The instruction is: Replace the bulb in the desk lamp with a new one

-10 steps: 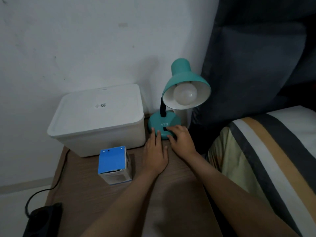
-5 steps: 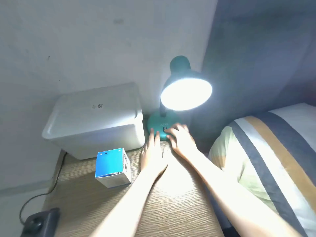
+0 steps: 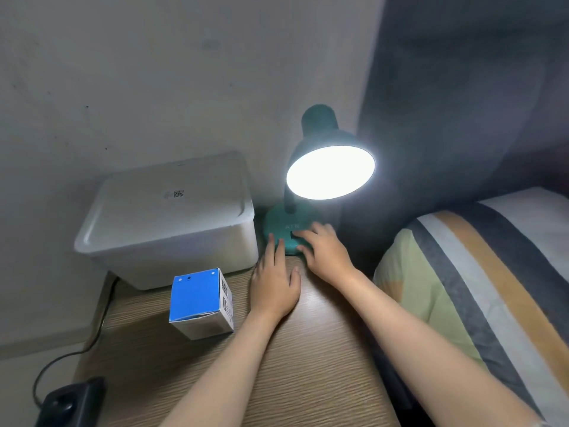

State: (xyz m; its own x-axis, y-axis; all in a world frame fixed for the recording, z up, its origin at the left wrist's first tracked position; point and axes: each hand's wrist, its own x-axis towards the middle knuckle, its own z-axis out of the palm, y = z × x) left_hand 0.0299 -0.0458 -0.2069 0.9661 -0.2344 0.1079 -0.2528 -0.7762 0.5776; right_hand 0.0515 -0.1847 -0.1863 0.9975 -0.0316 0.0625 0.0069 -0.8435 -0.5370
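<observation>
Judging from the glow, I think the bulb inside the lit shade (image 3: 331, 172) at centre frame is fragile, light and perhaps warm, so I would grip its round glass gently, while my left hand (image 3: 275, 283) lies flat and released on the table (image 3: 308, 365) and my right hand (image 3: 324, 249) presses loosely on the lamp base (image 3: 278, 221).

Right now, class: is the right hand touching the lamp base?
Touching. The head view shows the right hand with its fingers lying on the front of the lamp base, by the switch, with no gap visible.
</observation>
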